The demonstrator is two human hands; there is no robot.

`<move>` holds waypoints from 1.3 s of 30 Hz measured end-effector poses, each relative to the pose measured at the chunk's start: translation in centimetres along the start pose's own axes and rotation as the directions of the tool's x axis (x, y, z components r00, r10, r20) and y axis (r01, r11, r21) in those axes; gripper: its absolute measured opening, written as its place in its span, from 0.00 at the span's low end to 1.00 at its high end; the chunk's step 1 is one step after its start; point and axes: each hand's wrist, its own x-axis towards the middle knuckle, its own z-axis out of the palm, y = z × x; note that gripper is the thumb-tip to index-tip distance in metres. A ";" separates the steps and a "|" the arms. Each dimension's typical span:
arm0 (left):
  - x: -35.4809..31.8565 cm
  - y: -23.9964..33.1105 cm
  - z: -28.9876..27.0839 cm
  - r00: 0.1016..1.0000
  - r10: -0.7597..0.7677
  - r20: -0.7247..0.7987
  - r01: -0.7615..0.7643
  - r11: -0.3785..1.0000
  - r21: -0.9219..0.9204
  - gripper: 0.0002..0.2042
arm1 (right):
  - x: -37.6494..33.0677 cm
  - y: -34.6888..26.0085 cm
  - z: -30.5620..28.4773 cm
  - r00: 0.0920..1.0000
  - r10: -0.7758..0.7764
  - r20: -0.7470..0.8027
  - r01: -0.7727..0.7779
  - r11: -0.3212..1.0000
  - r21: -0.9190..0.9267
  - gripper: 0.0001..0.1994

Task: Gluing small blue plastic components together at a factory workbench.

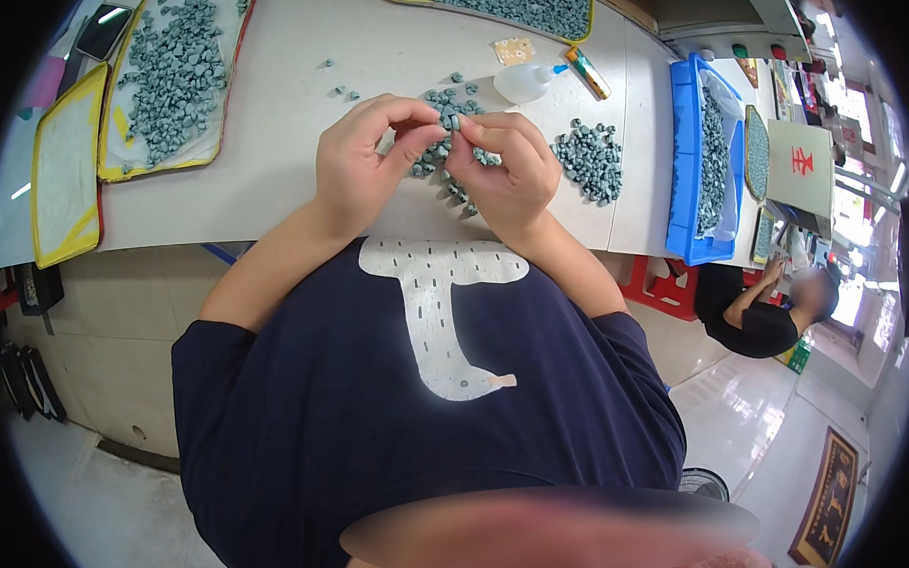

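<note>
Above the white table, my two hands meet over a pile of small grey-green pieces. My right hand pinches one small grey-green piece between thumb and forefinger. Right beside that piece, my left hand is curled, its thumb and forefinger tips closed together; whether anything small is between them is hidden. Another pile of the same pieces lies just right of my right hand. A few loose pieces are scattered beyond my left hand.
Yellow-rimmed trays of pieces stand at left and far. A squeeze bottle and an orange-green tube lie beyond my right hand. A blue crate stands at right, a seated person past it.
</note>
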 end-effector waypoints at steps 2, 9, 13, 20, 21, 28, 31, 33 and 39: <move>0.3 0.1 -0.1 0.981 0.194 0.030 -0.195 0.956 0.219 0.08 | -0.1 0.1 -0.1 1.000 -0.005 0.000 0.005 1.000 0.001 0.10; 0.8 0.1 0.3 0.909 0.416 0.019 -0.400 0.857 0.325 0.10 | -0.1 0.2 -0.4 0.999 0.027 0.023 -0.028 0.997 0.068 0.10; 1.1 0.4 0.1 0.854 0.515 0.067 -0.499 0.779 0.379 0.12 | -0.1 0.2 -0.5 0.988 0.147 0.055 -0.154 0.978 0.141 0.10; 0.8 1.5 0.3 0.808 0.567 0.159 -0.576 0.705 0.414 0.13 | 0.3 0.7 -1.9 0.989 0.038 0.140 -0.070 0.972 0.226 0.11; 0.8 1.7 0.4 0.801 0.571 0.178 -0.587 0.693 0.420 0.14 | 0.3 0.7 -2.0 0.990 0.038 0.139 -0.069 0.972 0.226 0.11; 0.8 2.1 0.9 0.850 0.491 0.189 -0.523 0.748 0.409 0.11 | 0.5 0.6 -3.3 0.985 0.038 0.171 -0.067 0.984 0.168 0.11; 0.5 2.3 1.1 0.940 0.314 0.131 -0.340 0.875 0.344 0.08 | 0.4 0.2 -3.5 0.969 0.145 0.198 -0.184 0.964 0.193 0.11; 0.2 2.9 1.7 0.998 -0.064 0.027 0.064 0.998 0.028 0.05 | 0.4 0.0 -3.5 0.957 0.198 0.213 -0.241 0.949 0.202 0.11; -0.2 3.0 1.4 0.950 -0.300 0.090 0.313 0.922 -0.229 0.06 | 0.5 -0.6 -3.6 0.941 0.253 0.223 -0.301 0.929 0.217 0.12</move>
